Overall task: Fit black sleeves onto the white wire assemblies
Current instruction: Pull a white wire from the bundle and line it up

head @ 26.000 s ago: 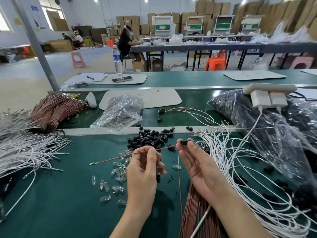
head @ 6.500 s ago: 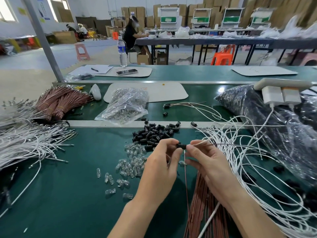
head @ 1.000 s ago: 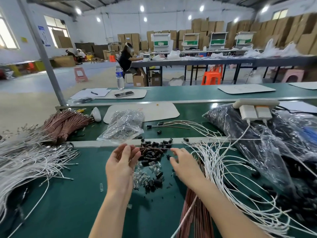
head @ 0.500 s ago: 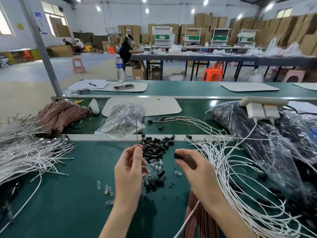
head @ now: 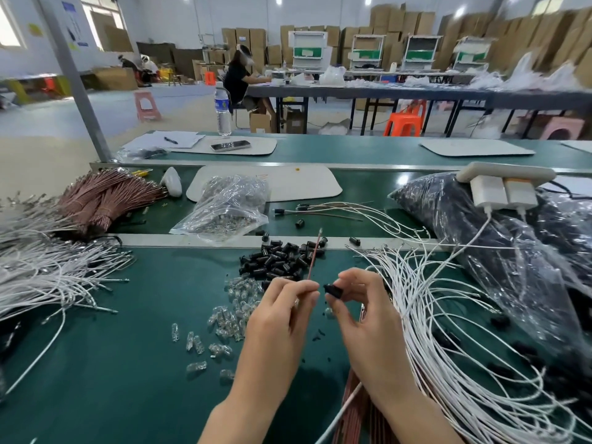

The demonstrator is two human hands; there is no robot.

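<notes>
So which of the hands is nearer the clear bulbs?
Left. The left hand, pinching a brown wire, is just right of the clear bulbs; the right hand, pinching a black sleeve, is farther right.

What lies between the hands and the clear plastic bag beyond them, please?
In the head view, the loose pile of black sleeves lies there.

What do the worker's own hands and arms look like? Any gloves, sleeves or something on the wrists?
No gloves: the left hand and the right hand are bare. The left forearm and the right forearm are bare too, down to the picture's lower edge. No sleeve, watch or wristband is in view.
</notes>
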